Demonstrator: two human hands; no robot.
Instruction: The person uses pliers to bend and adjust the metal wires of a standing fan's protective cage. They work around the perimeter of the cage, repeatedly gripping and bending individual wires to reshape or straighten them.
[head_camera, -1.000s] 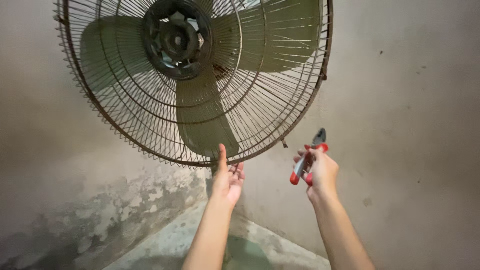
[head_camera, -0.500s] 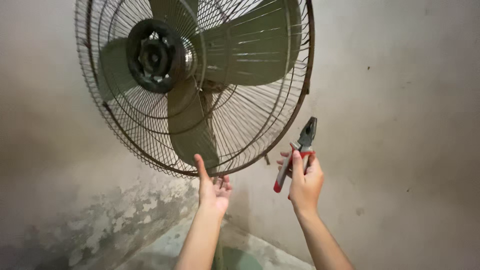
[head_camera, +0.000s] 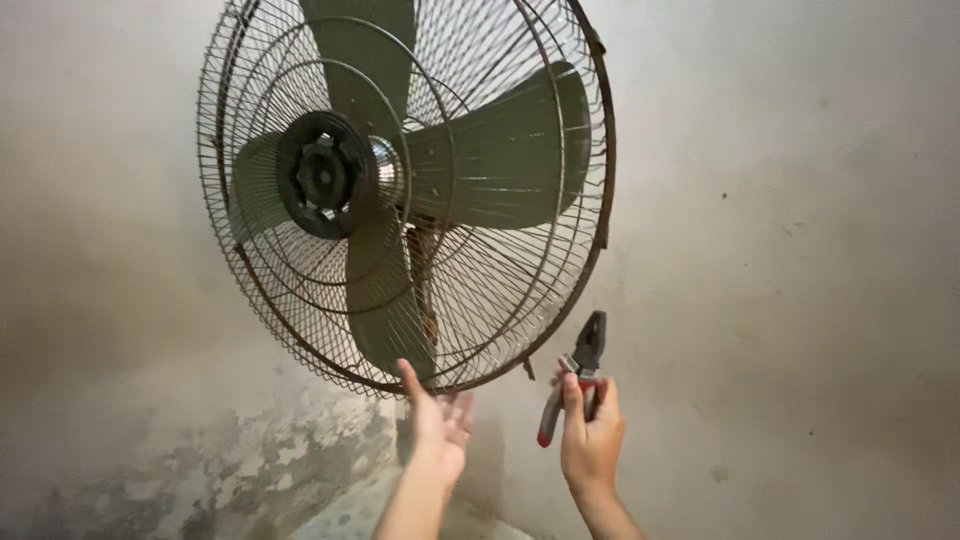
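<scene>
Pliers (head_camera: 578, 385), red-handled with dark jaws pointing to 12 o'clock, are clasped by the curled fingers (head_camera: 572, 398) of my right hand (head_camera: 592, 440). At 9 o'clock from it, my left hand (head_camera: 440, 420) is open, fingers loosely spread, forefinger touching the bottom rim of the wire fan guard (head_camera: 405, 190). Green blades (head_camera: 500, 155) lie behind the guard, before a stained wall (head_camera: 800, 250).

Both forearms were bare — no sleeves, gloves, watch or rings showed on the left hand (head_camera: 440, 425) or the right hand (head_camera: 592, 445) — nails short.
</scene>
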